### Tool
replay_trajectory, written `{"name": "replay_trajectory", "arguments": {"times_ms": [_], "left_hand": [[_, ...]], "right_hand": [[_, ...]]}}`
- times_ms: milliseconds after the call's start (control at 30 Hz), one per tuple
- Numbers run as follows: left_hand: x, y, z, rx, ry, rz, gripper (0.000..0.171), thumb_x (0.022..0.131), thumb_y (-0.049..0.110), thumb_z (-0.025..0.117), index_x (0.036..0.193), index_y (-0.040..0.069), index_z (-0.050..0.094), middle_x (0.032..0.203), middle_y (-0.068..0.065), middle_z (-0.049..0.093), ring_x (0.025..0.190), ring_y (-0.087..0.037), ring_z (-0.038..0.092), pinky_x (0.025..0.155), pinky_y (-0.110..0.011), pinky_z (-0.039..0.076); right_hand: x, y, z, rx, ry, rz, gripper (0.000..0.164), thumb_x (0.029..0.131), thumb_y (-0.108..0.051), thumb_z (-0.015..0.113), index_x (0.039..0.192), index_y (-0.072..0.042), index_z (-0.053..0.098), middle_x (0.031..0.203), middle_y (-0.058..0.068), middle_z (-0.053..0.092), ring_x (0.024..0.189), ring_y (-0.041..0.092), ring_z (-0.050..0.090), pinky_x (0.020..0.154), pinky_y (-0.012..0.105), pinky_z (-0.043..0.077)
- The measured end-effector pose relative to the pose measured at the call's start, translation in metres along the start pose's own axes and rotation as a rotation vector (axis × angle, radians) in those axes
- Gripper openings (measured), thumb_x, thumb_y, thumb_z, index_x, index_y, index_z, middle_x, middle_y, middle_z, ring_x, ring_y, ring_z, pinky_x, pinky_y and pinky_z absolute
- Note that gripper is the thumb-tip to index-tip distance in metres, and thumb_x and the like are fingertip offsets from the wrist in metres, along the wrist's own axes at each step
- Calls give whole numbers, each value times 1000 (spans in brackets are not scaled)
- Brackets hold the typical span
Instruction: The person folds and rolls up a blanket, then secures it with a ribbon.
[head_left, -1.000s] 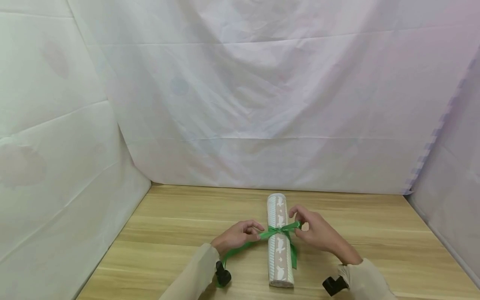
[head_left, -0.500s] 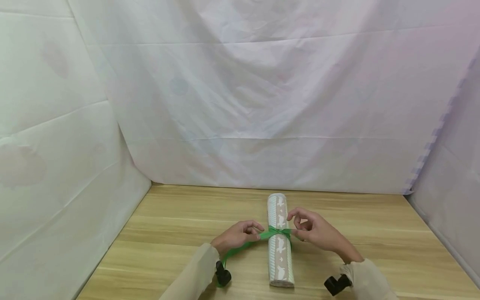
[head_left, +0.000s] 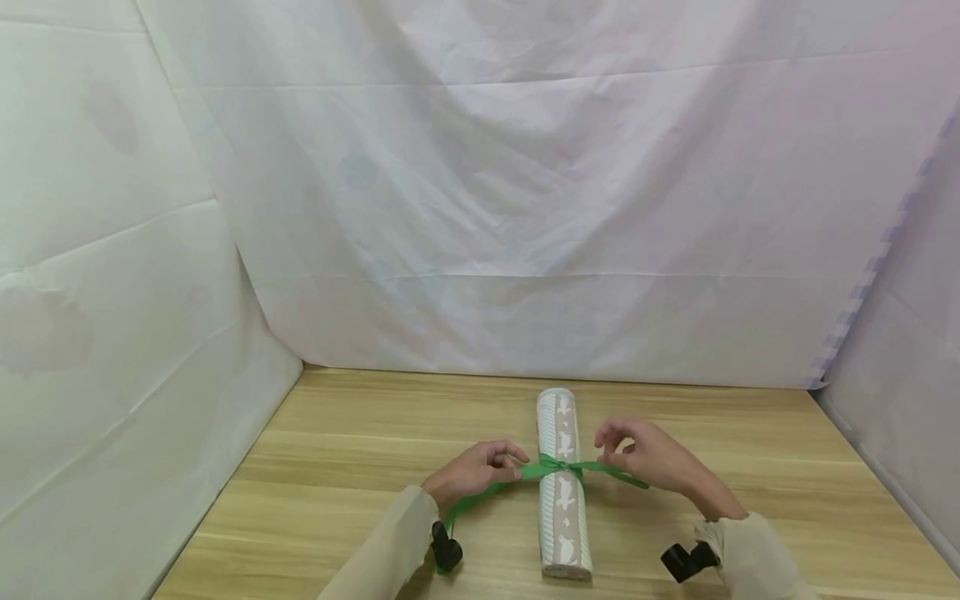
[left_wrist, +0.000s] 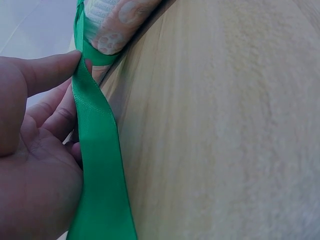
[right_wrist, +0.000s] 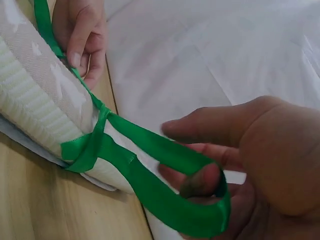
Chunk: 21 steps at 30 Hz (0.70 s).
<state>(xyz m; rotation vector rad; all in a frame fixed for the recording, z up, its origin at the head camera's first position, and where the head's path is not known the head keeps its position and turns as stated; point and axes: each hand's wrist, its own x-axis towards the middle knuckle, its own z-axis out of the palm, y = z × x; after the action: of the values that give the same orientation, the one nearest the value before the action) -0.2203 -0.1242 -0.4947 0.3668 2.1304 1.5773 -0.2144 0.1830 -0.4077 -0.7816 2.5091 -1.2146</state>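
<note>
A patterned fabric roll (head_left: 556, 433), beige with white figures and ribbed pale sides, lies lengthwise on the wooden table (head_left: 337, 467). Green ribbon (head_left: 554, 464) is tied around its middle with a knot on top. To the left of the roll, my left hand (head_left: 468, 473) pinches one ribbon tail between thumb and fingers; the tail drapes below the palm in the left wrist view. My right hand (head_left: 651, 457) is on the other side. A bent finger (right_wrist: 202, 181) sits inside a ribbon loop (right_wrist: 175, 212) in the right wrist view, the thumb apart from it.
White cloth (head_left: 480, 208) hangs behind the table, with more cloth walls at the left (head_left: 112, 333) and right (head_left: 900, 333). A black wrist camera (head_left: 447, 550) is on the left wrist and another black camera (head_left: 686, 561) is on the right.
My right hand first moved in to the knot, then back out to the right. A ribbon length now stretches rightward beneath it. The roll has shifted slightly right; my left hand stays put.
</note>
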Motion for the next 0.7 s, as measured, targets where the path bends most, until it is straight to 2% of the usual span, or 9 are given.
{"name": "replay_trajectory", "arguments": {"times_ms": [67, 167, 233, 300, 433, 500, 600, 700], "left_hand": [[0, 0, 0, 5, -2, -2, 20, 95, 18, 67, 115, 16, 68, 93, -3, 68, 93, -18, 60, 94, -39, 44], [0, 1, 1, 5, -1, -4, 21, 95, 17, 67, 116, 15, 67, 93, -2, 68, 93, -18, 60, 94, -39, 44], [1, 1, 1, 1, 2, -7, 21, 95, 18, 67, 116, 15, 67, 93, -2, 68, 93, -18, 60, 94, -39, 43], [1, 1, 1, -2, 5, -5, 20, 95, 17, 67, 115, 15, 67, 93, -3, 68, 93, -18, 60, 94, -39, 44], [0, 3, 2, -6, 7, -2, 20, 95, 16, 67, 114, 14, 67, 93, -3, 68, 93, -18, 60, 92, -38, 44], [-1, 3, 2, -7, 7, -1, 19, 95, 16, 67, 114, 15, 67, 93, -3, 67, 92, -18, 60, 91, -37, 44], [-1, 4, 2, -5, 6, -1, 19, 95, 17, 67, 114, 15, 67, 93, -3, 67, 92, -18, 60, 90, -37, 44], [-1, 5, 3, -3, 10, 0, 20, 95, 17, 67, 115, 15, 67, 94, -3, 67, 92, -18, 60, 90, -37, 44]], "right_hand": [[-1, 0, -3, 11, -52, 18, 11, 94, -11, 66, 102, -6, 61, 78, 1, 60, 68, 8, 53, 59, 26, 47], [-4, 1, -6, 89, -117, 17, 17, 94, -11, 65, 105, 0, 58, 68, 3, 56, 57, 6, 45, 52, 26, 41], [-6, 3, -8, 155, -142, -12, 20, 95, -10, 64, 107, 3, 55, 66, 8, 55, 57, 8, 45, 53, 26, 42], [-7, 5, -10, 216, -154, -55, 20, 96, -9, 63, 108, 4, 53, 69, 15, 56, 60, 10, 51, 57, 28, 47], [-11, 8, -15, 295, -139, -100, 19, 97, -9, 61, 110, 1, 53, 78, 22, 58, 65, 23, 64, 63, 33, 54], [-14, 9, -18, 301, -120, -108, 19, 98, -10, 62, 111, 0, 53, 81, 23, 58, 62, 24, 64, 60, 33, 55], [-17, 10, -22, 285, -85, -102, 19, 98, -11, 62, 111, 0, 53, 83, 19, 57, 53, 17, 54, 51, 30, 50], [-21, 11, -28, 236, -29, -53, 18, 98, -15, 62, 110, -2, 55, 84, 12, 58, 52, 10, 43, 47, 27, 44]]}}
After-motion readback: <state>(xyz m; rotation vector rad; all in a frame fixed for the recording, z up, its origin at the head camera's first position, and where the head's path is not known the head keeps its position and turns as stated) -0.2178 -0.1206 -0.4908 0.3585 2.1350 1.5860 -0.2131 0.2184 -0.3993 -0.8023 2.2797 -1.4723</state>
